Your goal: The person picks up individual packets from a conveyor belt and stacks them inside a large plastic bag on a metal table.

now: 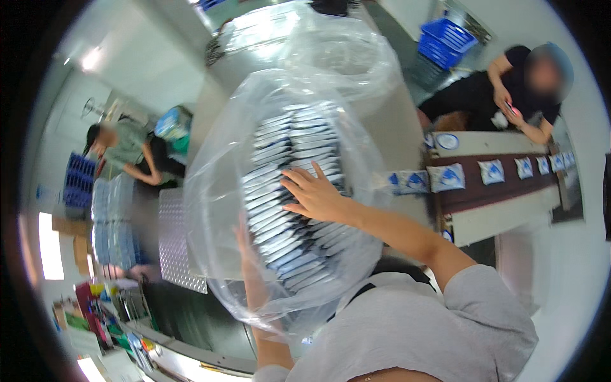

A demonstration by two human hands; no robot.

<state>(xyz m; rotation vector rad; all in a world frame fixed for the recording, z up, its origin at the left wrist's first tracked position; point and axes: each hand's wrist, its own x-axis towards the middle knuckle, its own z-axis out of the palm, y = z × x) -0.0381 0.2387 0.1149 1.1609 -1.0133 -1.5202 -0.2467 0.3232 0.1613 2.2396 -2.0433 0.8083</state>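
A large clear plastic bag (213,191) stands in front of me on the table, its mouth spread wide. Inside it, white-and-blue packets (273,184) are stacked on edge in two long rows. My right hand (315,194) lies across the top of the rows with its fingers spread, touching the packets and gripping none. Along the left side of the rows is my left hand (243,242), seen blurred through the plastic. Its fingers look stretched upward beside the packets, with nothing visible in them.
At right, a dark red conveyor belt (464,197) carries single packets (491,172) toward the table (407,121). One person (541,95) sits beyond it, another (130,149) at left. More clear plastic (344,54) lies at the table's far end. Blue crates (445,41) stand behind.
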